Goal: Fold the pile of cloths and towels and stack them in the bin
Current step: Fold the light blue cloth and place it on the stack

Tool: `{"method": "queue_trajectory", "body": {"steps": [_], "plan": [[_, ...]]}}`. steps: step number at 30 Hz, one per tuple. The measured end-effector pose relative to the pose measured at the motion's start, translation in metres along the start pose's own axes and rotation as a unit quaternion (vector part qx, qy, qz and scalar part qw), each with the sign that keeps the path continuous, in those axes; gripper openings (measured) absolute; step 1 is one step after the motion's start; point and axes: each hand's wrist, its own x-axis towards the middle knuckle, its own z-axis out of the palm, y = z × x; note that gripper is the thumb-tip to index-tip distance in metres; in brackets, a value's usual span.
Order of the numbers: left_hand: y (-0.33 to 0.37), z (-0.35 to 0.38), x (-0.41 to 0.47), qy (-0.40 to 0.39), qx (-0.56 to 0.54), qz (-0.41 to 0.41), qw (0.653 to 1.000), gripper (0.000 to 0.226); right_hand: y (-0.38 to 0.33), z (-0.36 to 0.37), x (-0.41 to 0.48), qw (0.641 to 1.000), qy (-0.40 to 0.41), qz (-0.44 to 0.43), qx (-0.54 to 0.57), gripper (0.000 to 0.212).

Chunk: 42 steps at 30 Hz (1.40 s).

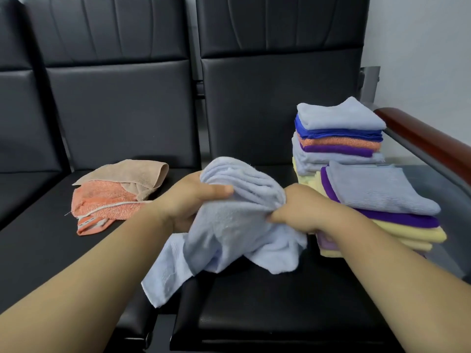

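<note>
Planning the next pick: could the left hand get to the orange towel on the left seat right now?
Probably yes, once freed. The left hand grips the light blue towel; bare seat lies between it and the orange towel, though a beige cloth overlaps its top.

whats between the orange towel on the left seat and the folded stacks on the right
In the head view, the crumpled light blue towel, gripped by the left hand and the right hand.

Both forearms extended, left hand (184,203) and right hand (303,210) gripping the towel (238,229)
</note>
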Motion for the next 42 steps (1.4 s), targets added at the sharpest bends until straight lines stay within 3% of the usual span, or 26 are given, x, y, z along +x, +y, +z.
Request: {"method": "queue_trajectory", "body": {"steps": [1,3,4,5,6,8,10,13,15,17,18,20,21,23,25,28,30,32,33,35,37,39,41,42], "plan": [[0.001,-0.002,0.000,0.004,0.110,0.003,0.994,0.046,0.001,-0.006,-0.002,0.999,0.011,0.013,0.046,0.030],[0.000,-0.004,-0.002,0.044,0.380,-0.013,0.924,0.031,0.001,-0.017,-0.007,0.991,0.011,0.008,0.131,0.028],[-0.002,-0.005,-0.002,0.072,0.437,-0.021,0.896,0.021,-0.002,-0.019,-0.011,0.984,0.010,-0.012,0.177,0.023],[-0.004,-0.004,-0.002,0.095,0.427,-0.015,0.899,0.014,-0.005,-0.019,-0.016,0.972,0.010,-0.034,0.231,0.016],[-0.004,-0.003,-0.004,0.101,0.368,-0.008,0.924,0.006,-0.007,-0.018,-0.018,0.959,0.003,-0.053,0.280,0.009],[-0.002,-0.005,-0.004,0.109,0.190,-0.005,0.976,0.011,-0.007,-0.014,-0.020,0.946,-0.049,-0.071,0.313,0.018],[-0.001,-0.012,-0.002,0.106,0.030,-0.002,0.994,0.022,-0.004,-0.007,-0.016,0.970,-0.093,-0.071,0.213,0.038],[-0.003,-0.005,0.001,0.035,-0.051,0.006,0.998,0.039,-0.004,0.004,-0.009,0.996,-0.076,-0.042,0.026,0.034],[-0.005,0.004,0.002,-0.020,-0.048,0.008,0.999,0.042,-0.010,0.003,-0.008,0.998,-0.033,-0.045,-0.019,0.024],[-0.005,0.005,0.002,-0.034,0.064,0.013,0.997,0.049,-0.012,-0.008,-0.009,0.998,0.015,-0.052,0.015,0.021],[-0.002,0.005,0.001,-0.021,0.184,0.016,0.983,0.049,-0.010,-0.014,-0.010,0.995,0.029,-0.046,0.087,0.022],[0.002,0.002,-0.001,0.038,0.428,0.003,0.903,0.034,-0.006,-0.022,-0.011,0.980,0.021,-0.048,0.192,0.024],[0.002,0.001,-0.001,0.071,0.466,0.001,0.882,0.023,-0.005,-0.023,-0.012,0.972,0.004,-0.064,0.224,0.022],[0.003,-0.001,-0.004,0.097,0.376,0.007,0.922,0.011,-0.003,-0.018,-0.012,0.953,-0.025,-0.090,0.289,0.018],[0.005,-0.004,-0.006,0.096,0.187,0.007,0.978,0.021,-0.001,-0.014,-0.011,0.952,-0.063,-0.096,0.284,0.032],[0.008,0.000,-0.006,0.094,0.042,0.008,0.995,0.027,0.001,-0.005,-0.007,0.989,-0.080,-0.088,0.087,0.032],[0.008,0.005,-0.003,0.072,0.026,0.017,0.997,0.030,-0.002,-0.003,-0.006,0.997,-0.053,-0.052,0.002,0.030],[0.007,0.007,-0.002,0.032,0.046,0.017,0.998,0.039,-0.006,-0.005,-0.005,0.999,-0.009,-0.039,0.006,0.027],[0.007,0.006,-0.002,0.022,0.115,0.020,0.993,0.040,-0.007,-0.009,-0.006,0.999,0.011,-0.034,0.034,0.027],[0.008,0.003,-0.003,0.053,0.349,0.014,0.936,0.029,-0.007,-0.019,-0.009,0.990,0.027,-0.040,0.129,0.029],[0.008,0.003,-0.004,0.082,0.479,-0.008,0.874,0.019,-0.007,-0.021,-0.012,0.974,0.009,-0.069,0.215,0.021],[0.005,-0.001,-0.004,0.115,0.445,-0.005,0.888,0.013,-0.008,-0.015,-0.014,0.952,-0.005,-0.098,0.290,0.004],[0.004,-0.008,-0.004,0.155,0.326,0.026,0.932,0.009,-0.007,-0.006,-0.011,0.942,-0.039,-0.107,0.315,0.008],[0.004,-0.010,-0.005,0.167,0.264,0.040,0.949,0.013,-0.006,-0.003,-0.009,0.947,-0.062,-0.103,0.299,0.021]]}}
